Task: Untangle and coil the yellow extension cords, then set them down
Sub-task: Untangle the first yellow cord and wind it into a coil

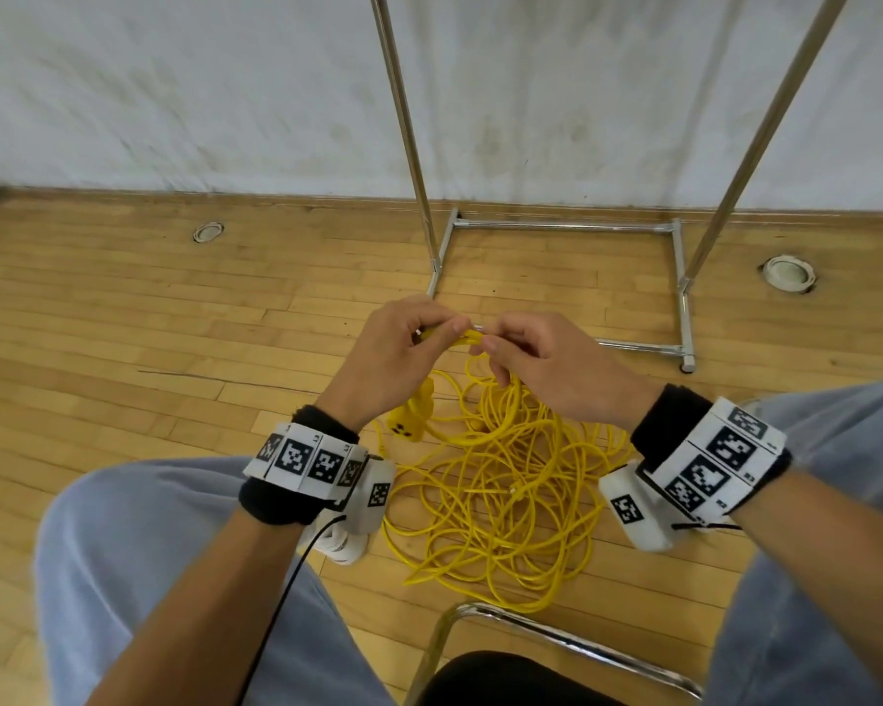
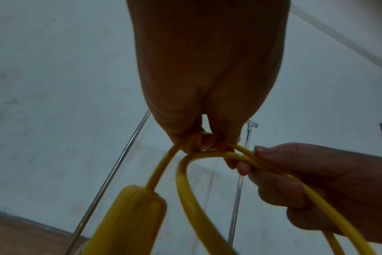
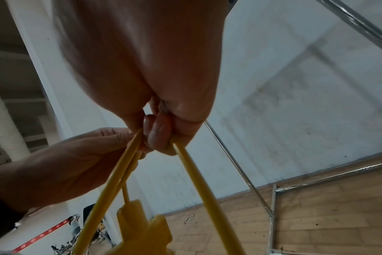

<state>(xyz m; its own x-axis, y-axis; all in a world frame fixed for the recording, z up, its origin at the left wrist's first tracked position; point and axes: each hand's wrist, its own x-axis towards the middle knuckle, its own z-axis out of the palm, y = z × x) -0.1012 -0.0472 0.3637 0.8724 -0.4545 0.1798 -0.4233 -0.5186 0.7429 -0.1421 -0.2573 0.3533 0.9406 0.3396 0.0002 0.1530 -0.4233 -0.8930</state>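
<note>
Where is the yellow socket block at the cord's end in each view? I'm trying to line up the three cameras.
Head: the socket block hangs just below the left hand, above the tangled pile on the floor.
Left wrist: socket block at bottom, left of centre, dangling on its cord.
Right wrist: socket block at bottom centre, between the hanging strands.
Shared landmark: the chrome rack, also seen at and.

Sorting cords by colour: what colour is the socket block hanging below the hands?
Yellow socket block, matching its cord; clearest in the head view.
</note>
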